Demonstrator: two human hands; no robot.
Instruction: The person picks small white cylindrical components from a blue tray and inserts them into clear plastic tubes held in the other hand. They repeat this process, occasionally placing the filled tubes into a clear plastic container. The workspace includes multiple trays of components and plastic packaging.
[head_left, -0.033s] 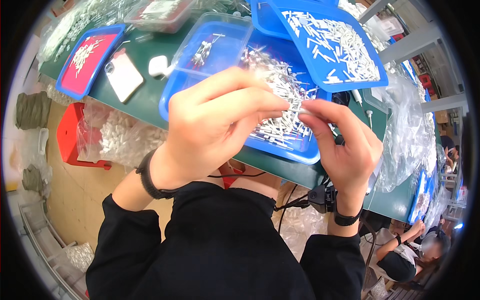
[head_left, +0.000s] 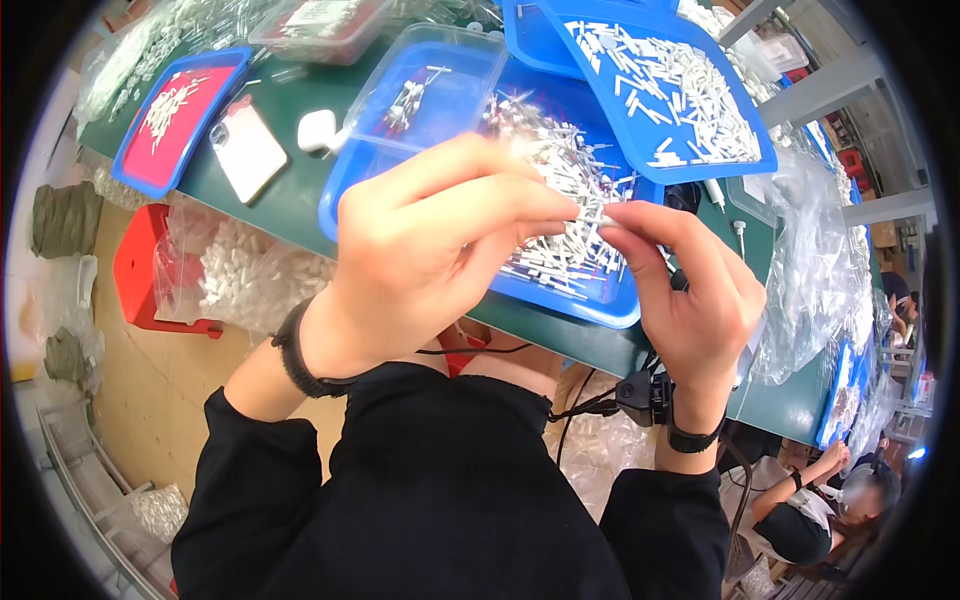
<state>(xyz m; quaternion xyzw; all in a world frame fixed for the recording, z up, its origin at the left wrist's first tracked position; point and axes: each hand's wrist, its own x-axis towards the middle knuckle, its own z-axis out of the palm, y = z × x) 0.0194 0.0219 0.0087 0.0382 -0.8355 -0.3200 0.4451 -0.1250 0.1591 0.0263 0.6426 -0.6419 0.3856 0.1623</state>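
My left hand (head_left: pixel 395 245) and my right hand (head_left: pixel 705 290) meet fingertip to fingertip over a blue tray (head_left: pixel 622 314). Between the two pinches is a small white stick-shaped piece (head_left: pixel 593 219), mostly covered by the fingers. Both thumbs and forefingers are pressed together on it. Below lies a heap of similar white sticks (head_left: pixel 565 260), some with thin dark or reddish ends. A clear plastic box (head_left: pixel 465 65) with a few such pieces rests over the tray's left part, behind my left hand.
A tilted blue tray (head_left: pixel 748 165) of white tubes overlaps at the back right. To the left lie a white phone (head_left: pixel 250 155), a white case (head_left: pixel 316 130) and a small blue-rimmed tray (head_left: pixel 128 178). Plastic bags (head_left: pixel 800 260) crowd the right. Another person (head_left: pixel 795 515) works at lower right.
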